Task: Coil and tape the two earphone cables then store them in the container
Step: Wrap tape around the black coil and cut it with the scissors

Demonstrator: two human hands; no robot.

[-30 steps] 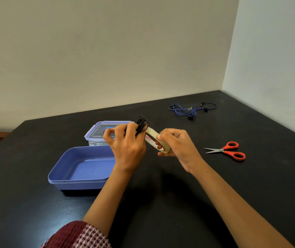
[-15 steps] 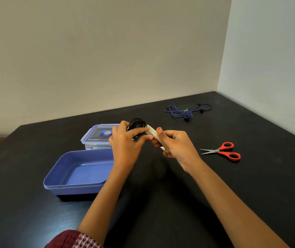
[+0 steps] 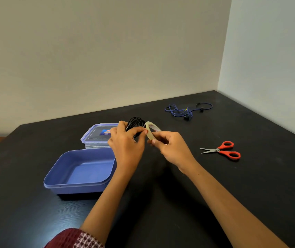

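Tape roll (image 3: 151, 131) turned more face-on, left hand (image 3: 127, 144) still pinching black cable coil (image 3: 135, 122)

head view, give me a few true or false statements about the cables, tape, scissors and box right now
1. The left hand holds a coiled black earphone cable. True.
2. The blue earphone cable is already coiled and lies in the blue container. False: it lies loose on the table, far from the container, which holds nothing.
3. The right hand holds a roll of tape up against the black cable. True.
4. The red-handled scissors are in the right hand. False: they lie on the table to the right of both hands, untouched.
5. The clear box with the blue-rimmed lid stands behind the blue container. True.
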